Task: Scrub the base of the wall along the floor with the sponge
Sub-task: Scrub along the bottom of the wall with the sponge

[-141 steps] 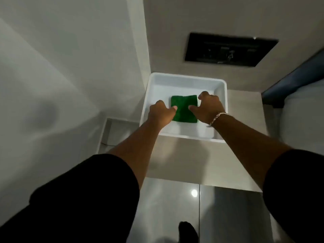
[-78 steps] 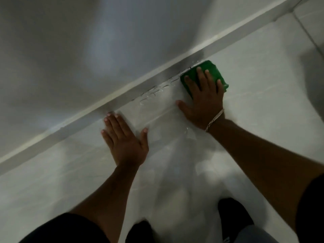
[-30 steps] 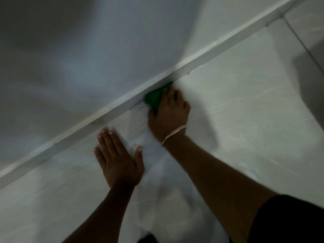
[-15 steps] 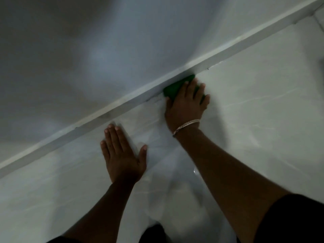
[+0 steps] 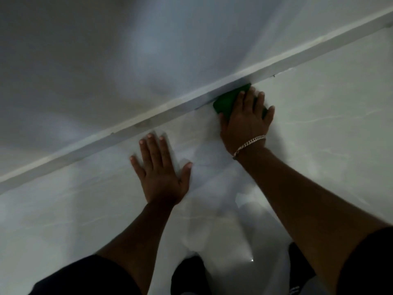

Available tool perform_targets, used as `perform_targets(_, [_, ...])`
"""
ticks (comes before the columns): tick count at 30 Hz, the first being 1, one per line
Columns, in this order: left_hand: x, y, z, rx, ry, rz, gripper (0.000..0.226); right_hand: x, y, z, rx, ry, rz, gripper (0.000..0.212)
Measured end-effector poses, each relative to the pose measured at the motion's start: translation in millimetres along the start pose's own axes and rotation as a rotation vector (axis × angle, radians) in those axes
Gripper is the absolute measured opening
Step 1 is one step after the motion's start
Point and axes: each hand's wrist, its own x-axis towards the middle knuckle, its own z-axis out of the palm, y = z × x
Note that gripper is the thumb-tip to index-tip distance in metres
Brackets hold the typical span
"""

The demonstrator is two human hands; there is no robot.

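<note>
A green sponge (image 5: pixel 228 101) lies flat on the pale floor, its far edge against the grey skirting strip (image 5: pixel 148 122) at the foot of the white wall. My right hand (image 5: pixel 246 122), with a chain bracelet on the wrist, presses down on the sponge with spread fingers and covers most of it. My left hand (image 5: pixel 161 173) rests palm-down on the floor to the left, fingers apart, a short way in front of the skirting and holding nothing.
The white wall (image 5: pixel 106 60) fills the upper half of the view, and the skirting runs diagonally from lower left to upper right. Glossy pale floor tiles (image 5: pixel 319 135) spread to the right. My two dark shoes (image 5: pixel 187 275) stand at the bottom edge.
My right hand has slid the sponge to the right along the skirting since a second ago. The left hand has stayed flat on the floor.
</note>
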Motion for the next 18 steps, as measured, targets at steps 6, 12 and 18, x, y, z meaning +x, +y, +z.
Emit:
perform_targets(6, [1.8, -1.0, 0.1, -0.02, -0.027, -0.015, 0.09, -23.5, -27.0, 11.0, -0.002, -0.064, -0.118, 0.064])
perform_targets(12, [0.5, -0.3, 2.3, -0.05, -0.008, -0.027, 0.089, -0.9, 18.9, 1.6, 0.007, 0.034, 0.054, 0.066])
perform_targets(18, [0.1, -2.1, 4.5, -0.049, -0.028, -0.025, 0.091, -30.5, -67.1, 16.7, 0.082, -0.01, 0.104, 0.064])
